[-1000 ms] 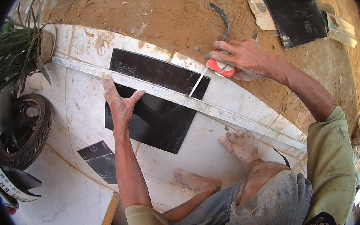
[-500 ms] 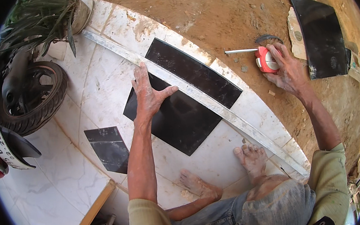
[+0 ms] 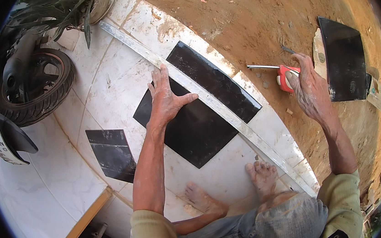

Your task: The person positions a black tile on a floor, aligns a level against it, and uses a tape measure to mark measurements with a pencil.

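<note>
My left hand lies spread over a black tile, its fingertips and thumb against a long, pale straight metal bar. The bar runs diagonally across the black sheet, leaving a dark strip showing on its far side. Over the dirt at the right, my right hand is closed round a red and white tape measure. A thin whitish strip sticks out leftward from it; part of the tape measure's case is hidden by my fingers.
A smaller dark tile piece rests on the white tiled floor at left. Another black tile lies on the dirt over cardboard. A motorbike wheel and potted plant stand far left. My bare feet are close by.
My right hand has turned, tilting the tape measure so that more of its red side shows. My left hand keeps its place on the bar. The whole view has shifted slightly.
</note>
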Tool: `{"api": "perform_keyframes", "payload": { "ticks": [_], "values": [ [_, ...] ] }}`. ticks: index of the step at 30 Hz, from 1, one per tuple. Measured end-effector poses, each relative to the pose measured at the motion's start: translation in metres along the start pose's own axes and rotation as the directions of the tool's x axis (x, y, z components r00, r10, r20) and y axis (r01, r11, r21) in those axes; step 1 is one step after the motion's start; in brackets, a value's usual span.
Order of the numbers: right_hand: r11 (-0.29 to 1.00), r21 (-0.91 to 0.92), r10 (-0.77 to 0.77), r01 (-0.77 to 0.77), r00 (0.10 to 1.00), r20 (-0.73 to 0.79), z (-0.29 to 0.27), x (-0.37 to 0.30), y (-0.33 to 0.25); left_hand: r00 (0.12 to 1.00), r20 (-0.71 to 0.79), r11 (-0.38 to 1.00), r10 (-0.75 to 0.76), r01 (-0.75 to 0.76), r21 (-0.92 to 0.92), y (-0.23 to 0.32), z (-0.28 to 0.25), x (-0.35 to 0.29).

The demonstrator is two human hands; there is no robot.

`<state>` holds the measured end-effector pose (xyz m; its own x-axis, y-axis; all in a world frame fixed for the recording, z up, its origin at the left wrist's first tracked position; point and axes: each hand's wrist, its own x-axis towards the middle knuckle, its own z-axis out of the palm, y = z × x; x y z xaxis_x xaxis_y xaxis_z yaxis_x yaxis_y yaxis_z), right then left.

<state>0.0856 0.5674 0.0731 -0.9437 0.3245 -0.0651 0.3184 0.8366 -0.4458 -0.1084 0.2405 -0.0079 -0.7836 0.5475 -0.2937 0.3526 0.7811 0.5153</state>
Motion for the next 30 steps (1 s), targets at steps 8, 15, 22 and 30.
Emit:
{"api": "perform_keyframes", "payload": {
  "ticks": [8,15,22,30],
  "values": [
    [0.934,-0.020,-0.355,0.356,0.934,0.032,0.070,0.089,-0.088,0.997,0.018,0.997,-0.078,0.078,0.001,0.009,-0.009,-0.001],
    [0.895,0.005,-0.438,0.446,0.876,0.201,0.116,0.131,-0.149,0.997,0.013,0.997,-0.073,0.073,0.001,0.008,-0.006,-0.004],
    [0.900,0.004,-0.431,0.436,0.889,0.155,0.136,0.145,-0.168,0.997,-0.008,0.997,-0.075,0.075,-0.013,0.005,-0.004,-0.006],
    [0.849,-0.075,-0.497,0.524,0.838,0.225,0.144,0.148,-0.179,0.998,-0.024,0.998,-0.051,0.051,-0.035,-0.001,0.001,-0.007]
  ]
}}
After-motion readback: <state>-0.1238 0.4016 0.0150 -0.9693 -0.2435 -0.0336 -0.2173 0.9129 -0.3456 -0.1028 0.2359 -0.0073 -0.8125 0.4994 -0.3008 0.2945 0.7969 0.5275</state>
